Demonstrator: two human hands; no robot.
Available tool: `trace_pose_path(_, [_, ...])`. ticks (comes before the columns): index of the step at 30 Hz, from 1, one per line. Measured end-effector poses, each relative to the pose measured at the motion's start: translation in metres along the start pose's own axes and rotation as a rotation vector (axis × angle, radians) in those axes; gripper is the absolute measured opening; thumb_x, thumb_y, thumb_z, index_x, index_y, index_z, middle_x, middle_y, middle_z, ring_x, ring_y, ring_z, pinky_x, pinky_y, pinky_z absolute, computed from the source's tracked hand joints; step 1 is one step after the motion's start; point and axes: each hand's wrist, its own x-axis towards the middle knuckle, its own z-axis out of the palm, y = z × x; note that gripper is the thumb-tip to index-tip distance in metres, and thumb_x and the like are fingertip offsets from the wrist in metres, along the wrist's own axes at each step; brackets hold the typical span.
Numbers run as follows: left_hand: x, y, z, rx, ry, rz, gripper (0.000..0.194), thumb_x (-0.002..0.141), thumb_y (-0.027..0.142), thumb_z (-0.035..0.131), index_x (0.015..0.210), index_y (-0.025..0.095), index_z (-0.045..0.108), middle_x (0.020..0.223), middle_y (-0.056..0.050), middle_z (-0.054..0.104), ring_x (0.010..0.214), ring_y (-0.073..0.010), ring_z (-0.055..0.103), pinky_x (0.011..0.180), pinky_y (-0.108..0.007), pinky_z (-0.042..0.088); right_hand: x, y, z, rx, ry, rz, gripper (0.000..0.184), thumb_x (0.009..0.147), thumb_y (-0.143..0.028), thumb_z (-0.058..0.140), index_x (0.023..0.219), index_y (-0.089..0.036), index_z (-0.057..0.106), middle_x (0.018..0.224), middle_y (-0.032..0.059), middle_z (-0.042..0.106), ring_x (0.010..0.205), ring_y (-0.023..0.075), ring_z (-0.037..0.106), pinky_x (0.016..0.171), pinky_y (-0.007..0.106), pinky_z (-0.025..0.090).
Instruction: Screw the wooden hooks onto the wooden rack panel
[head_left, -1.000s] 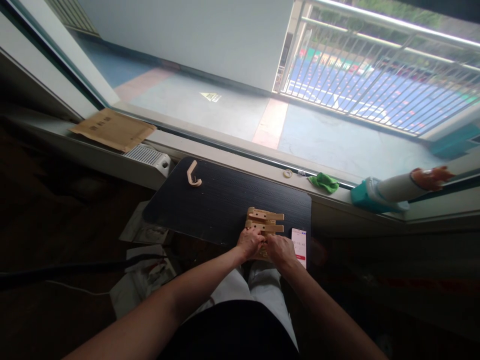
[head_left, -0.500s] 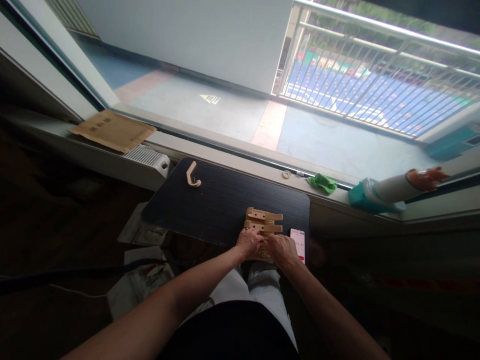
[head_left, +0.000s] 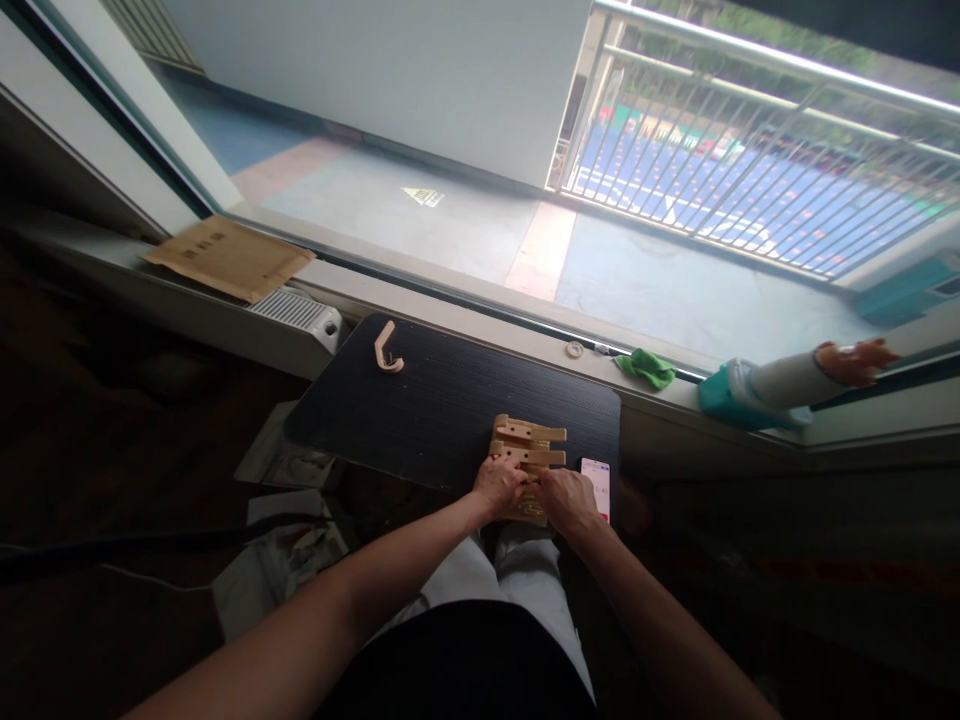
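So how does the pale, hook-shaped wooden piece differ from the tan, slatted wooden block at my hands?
The pale, hook-shaped wooden piece is bent and slim; the tan, slatted wooden block is broader and bulkier. The piece lies untouched on the far left of the black table, while the block sits nearer, with the left hand and right hand on it. Both look like light wood.

Bright daylight from the window (head_left: 480, 215) glares along the railing (head_left: 750, 86), leaving the floor (head_left: 97, 640) deeply shadowed.

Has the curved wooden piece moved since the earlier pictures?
No; the curved wooden piece keeps its place near the black table's far left corner.
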Motion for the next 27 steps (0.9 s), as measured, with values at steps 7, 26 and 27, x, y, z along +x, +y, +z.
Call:
trace_pose_path(7, [0.000,0.000,-0.003,-0.005,-0.020,0.008,0.018,0.080,0.025,0.052,0.081,0.020,0.069,0.092,-0.006,0.062,0.088,-0.0209,0.053,0.075,-0.032,0.040,-0.004,-0.011,-0.007,-0.037,-0.001,-0.190,0.027,0.086,-0.016,0.039,0.096,-0.020,0.064,0.091,0.0087,0.068,0.083,0.0190,0.063,0.068,0.027,0.043])
trace_pose_path(26, [-0.001,0.000,-0.003,-0.019,-0.028,0.003,0.018,0.081,0.026,0.052,0.082,0.021,0.069,0.092,-0.005,0.061,0.090,-0.0214,0.053,0.074,-0.032,0.038,-0.001,-0.012,0.001,-0.019,-0.005,-0.110,0.026,0.085,-0.013,0.040,0.090,-0.016,0.065,0.088,0.0100,0.068,0.082,0.0178,0.063,0.068,0.025,0.043])
trace_pose_path(27, [-0.001,0.000,-0.003,-0.022,-0.028,0.001,0.018,0.081,0.027,0.052,0.083,0.022,0.069,0.092,-0.005,0.061,0.090,-0.0212,0.053,0.074,-0.032,0.038,0.000,-0.011,0.003,-0.005,0.001,-0.067,0.026,0.086,-0.015,0.040,0.088,-0.016,0.066,0.087,0.0099,0.068,0.081,0.0178,0.063,0.068,0.025,0.043])
